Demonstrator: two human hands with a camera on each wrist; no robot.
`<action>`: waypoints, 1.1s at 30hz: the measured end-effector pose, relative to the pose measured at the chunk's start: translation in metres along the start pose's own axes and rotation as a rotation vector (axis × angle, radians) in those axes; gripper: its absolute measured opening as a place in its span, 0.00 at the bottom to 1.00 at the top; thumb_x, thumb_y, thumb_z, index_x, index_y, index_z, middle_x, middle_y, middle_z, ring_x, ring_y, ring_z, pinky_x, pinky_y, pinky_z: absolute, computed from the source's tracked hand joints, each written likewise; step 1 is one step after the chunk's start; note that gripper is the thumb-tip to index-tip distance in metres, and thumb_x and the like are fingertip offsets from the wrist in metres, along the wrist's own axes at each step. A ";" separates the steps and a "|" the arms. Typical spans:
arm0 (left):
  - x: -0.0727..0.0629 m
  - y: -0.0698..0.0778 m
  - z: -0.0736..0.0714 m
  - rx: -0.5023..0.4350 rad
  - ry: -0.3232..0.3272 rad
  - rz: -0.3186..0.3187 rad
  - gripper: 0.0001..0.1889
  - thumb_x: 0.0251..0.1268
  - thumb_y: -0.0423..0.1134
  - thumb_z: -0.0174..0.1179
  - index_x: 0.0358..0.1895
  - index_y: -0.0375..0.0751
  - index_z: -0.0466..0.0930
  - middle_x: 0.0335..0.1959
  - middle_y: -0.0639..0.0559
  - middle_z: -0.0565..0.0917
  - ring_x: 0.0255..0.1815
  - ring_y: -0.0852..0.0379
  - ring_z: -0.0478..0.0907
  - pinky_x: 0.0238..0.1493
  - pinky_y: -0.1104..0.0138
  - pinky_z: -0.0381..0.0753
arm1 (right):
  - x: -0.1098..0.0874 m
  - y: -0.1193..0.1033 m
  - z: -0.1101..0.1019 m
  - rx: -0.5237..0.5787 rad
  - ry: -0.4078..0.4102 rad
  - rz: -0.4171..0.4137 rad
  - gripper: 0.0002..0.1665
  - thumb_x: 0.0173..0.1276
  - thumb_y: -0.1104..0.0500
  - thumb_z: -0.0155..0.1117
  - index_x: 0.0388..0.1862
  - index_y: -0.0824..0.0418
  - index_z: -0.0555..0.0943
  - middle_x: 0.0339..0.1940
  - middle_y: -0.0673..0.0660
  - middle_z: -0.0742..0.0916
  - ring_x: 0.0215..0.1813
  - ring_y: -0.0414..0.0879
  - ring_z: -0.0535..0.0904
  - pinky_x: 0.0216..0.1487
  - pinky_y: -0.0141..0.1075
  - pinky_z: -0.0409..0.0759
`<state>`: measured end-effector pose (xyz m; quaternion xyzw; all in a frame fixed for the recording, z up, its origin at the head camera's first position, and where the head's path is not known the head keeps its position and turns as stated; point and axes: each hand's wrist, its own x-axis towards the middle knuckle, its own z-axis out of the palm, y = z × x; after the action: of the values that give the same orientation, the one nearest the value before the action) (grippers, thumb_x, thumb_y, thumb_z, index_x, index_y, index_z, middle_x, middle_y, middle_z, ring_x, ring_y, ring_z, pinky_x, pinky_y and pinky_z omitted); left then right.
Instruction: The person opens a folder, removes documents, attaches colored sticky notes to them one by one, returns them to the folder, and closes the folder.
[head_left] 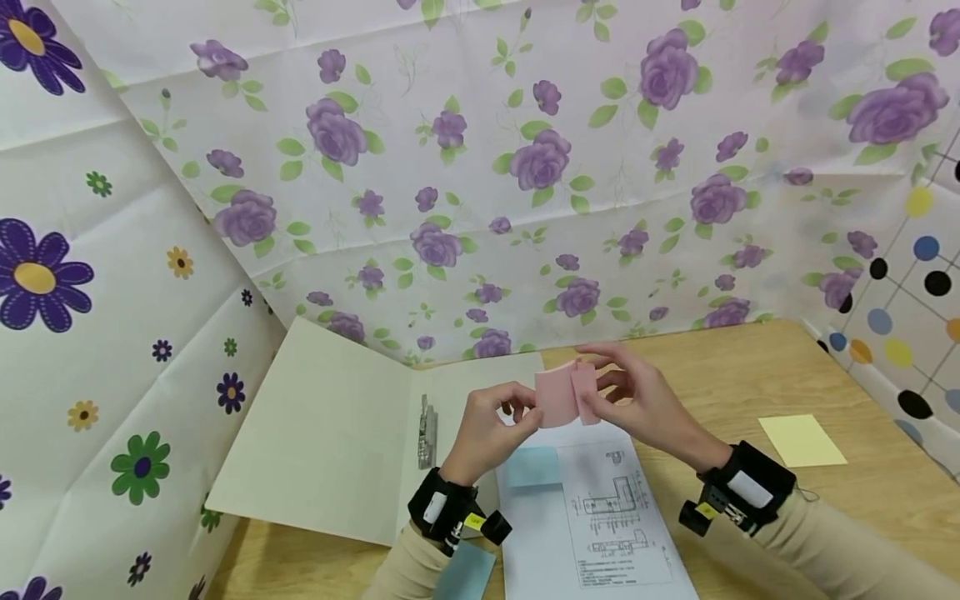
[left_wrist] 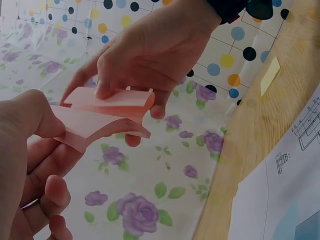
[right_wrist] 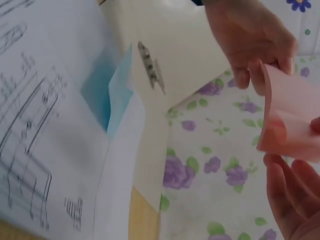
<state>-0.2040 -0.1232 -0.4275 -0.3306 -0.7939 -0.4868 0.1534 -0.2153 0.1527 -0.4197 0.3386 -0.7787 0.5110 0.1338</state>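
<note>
Right of the frame's lower centre, the left hand (head_left: 483,429) and right hand (head_left: 645,400) both pinch pink note paper (head_left: 555,396) — a flap at its right. Lower left, an open file folder (head_left: 322,433) bears a metal clip (head_left: 427,433) — a technical drawing (head_left: 615,533) overlaps its right cover.

Office-style desk is indicated by open file folder (head_left: 337,433), engineering drawing (head_left: 611,533), wood-grain tabletop (head_left: 735,375); booth-like, walled by floral sheeting (head_left: 465,192).
</note>
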 end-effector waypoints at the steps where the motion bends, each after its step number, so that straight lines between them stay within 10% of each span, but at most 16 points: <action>1: -0.001 0.000 -0.001 0.000 0.003 -0.007 0.04 0.77 0.30 0.68 0.45 0.39 0.92 0.35 0.45 0.92 0.33 0.63 0.78 0.45 0.64 0.79 | 0.000 0.001 -0.002 -0.028 -0.014 -0.028 0.33 0.76 0.72 0.73 0.77 0.61 0.78 0.61 0.64 0.89 0.48 0.37 0.93 0.42 0.33 0.91; 12: -0.002 0.000 -0.008 -0.030 -0.013 -0.023 0.04 0.77 0.29 0.67 0.46 0.38 0.91 0.36 0.43 0.90 0.35 0.63 0.78 0.44 0.67 0.79 | 0.006 0.000 -0.033 -0.347 -0.163 -0.424 0.19 0.72 0.59 0.83 0.59 0.52 0.87 0.59 0.56 0.86 0.43 0.37 0.82 0.38 0.28 0.83; 18: -0.003 -0.002 -0.010 -0.043 -0.033 -0.047 0.05 0.79 0.28 0.66 0.47 0.38 0.91 0.36 0.43 0.89 0.36 0.64 0.77 0.44 0.65 0.80 | 0.008 -0.002 -0.043 -0.500 -0.205 -0.575 0.31 0.57 0.66 0.91 0.57 0.50 0.87 0.56 0.55 0.86 0.44 0.43 0.87 0.41 0.30 0.86; 22: -0.003 -0.002 -0.009 -0.035 -0.055 -0.063 0.05 0.80 0.30 0.65 0.47 0.38 0.90 0.36 0.43 0.89 0.36 0.66 0.77 0.44 0.65 0.79 | 0.008 -0.003 -0.040 -0.596 -0.139 -0.686 0.04 0.80 0.56 0.76 0.47 0.49 0.87 0.53 0.59 0.87 0.40 0.46 0.87 0.38 0.34 0.87; 26: -0.006 -0.001 -0.008 -0.008 -0.064 -0.088 0.05 0.81 0.31 0.64 0.47 0.39 0.90 0.36 0.44 0.88 0.36 0.66 0.76 0.44 0.67 0.78 | 0.007 -0.004 -0.036 -0.660 -0.099 -0.765 0.21 0.91 0.46 0.54 0.42 0.49 0.90 0.52 0.57 0.91 0.45 0.48 0.88 0.38 0.36 0.88; 33: -0.007 -0.002 -0.011 0.014 -0.048 -0.169 0.07 0.81 0.31 0.63 0.48 0.41 0.92 0.37 0.45 0.90 0.36 0.66 0.79 0.49 0.64 0.85 | 0.007 -0.004 -0.036 -0.735 -0.087 -0.928 0.25 0.94 0.50 0.54 0.41 0.55 0.93 0.45 0.52 0.95 0.49 0.48 0.91 0.42 0.37 0.91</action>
<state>-0.2014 -0.1363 -0.4274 -0.2729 -0.8257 -0.4845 0.0949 -0.2226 0.1811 -0.3974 0.5958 -0.6799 0.0813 0.4198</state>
